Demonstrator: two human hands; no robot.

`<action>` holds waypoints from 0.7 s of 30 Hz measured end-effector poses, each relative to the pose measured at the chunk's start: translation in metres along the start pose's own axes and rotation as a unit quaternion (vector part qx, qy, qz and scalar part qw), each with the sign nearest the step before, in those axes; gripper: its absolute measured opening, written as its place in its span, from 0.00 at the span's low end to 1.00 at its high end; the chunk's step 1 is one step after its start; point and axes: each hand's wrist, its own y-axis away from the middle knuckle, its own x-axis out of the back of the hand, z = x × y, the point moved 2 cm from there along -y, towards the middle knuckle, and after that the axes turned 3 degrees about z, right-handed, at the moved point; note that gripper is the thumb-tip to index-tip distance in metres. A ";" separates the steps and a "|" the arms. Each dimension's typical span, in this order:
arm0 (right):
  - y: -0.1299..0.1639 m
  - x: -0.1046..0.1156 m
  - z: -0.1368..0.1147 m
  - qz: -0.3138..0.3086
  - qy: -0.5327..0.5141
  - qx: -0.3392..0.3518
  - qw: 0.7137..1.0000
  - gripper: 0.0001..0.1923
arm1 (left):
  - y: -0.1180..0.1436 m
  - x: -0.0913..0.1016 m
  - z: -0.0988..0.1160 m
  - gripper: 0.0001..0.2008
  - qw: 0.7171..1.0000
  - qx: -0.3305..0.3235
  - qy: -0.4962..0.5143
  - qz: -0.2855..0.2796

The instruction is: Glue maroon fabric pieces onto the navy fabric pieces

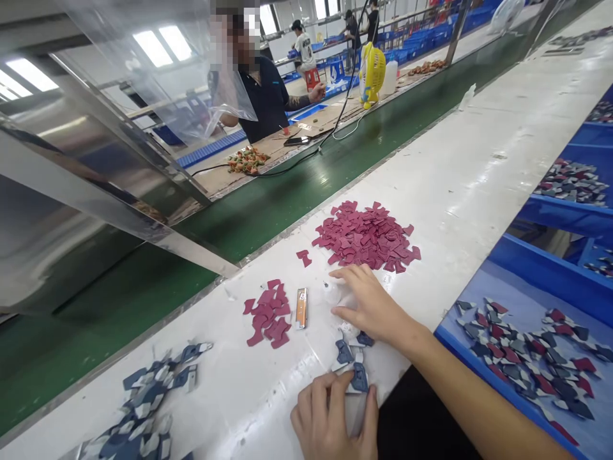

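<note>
A small dark blue-grey piece (359, 378), edged with pale material and marked by recessed shapes on its face, is seen at the fingertips of the left hand (330, 418), lying on the white surface (445, 191). Two similar blue-grey pieces (343, 351) are set just beyond it, between the two hands.

The left hand is held low, palm down, with its fingers bent and partly spread; the piece is touched by the index finger, the thumb being placed close along its other side (whether it is actually gripped cannot be told). The right hand (376, 306) is stretched farther forward, its forearm slanted in from the right, with thumb and fingers parted widely and nothing seen to be held.

Just beyond the right hand, flat maroon pieces (366, 236) are heaped. To its left, an orange lighter-like item (301, 308) is laid beside a smaller maroon group (268, 314). Well left of the left hand, more blue-grey parts (143, 402) are piled.
</note>
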 end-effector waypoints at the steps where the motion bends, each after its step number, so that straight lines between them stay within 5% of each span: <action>1: 0.003 0.005 0.003 0.001 0.019 0.010 1.000 0.29 | 0.000 0.000 0.000 0.07 1.000 0.001 -0.002 0.000; 9: 0.030 0.021 0.029 0.014 0.199 0.058 0.978 0.19 | -0.003 0.002 0.000 0.06 0.998 0.030 -0.061 -0.001; 16: 0.071 0.045 0.032 0.050 0.136 0.046 0.988 0.10 | -0.016 0.012 -0.004 0.11 0.994 0.050 -0.098 -0.017; 21: 0.104 0.051 0.021 0.027 0.128 0.043 0.990 0.16 | -0.039 0.016 0.010 0.19 0.996 0.010 -0.074 -0.055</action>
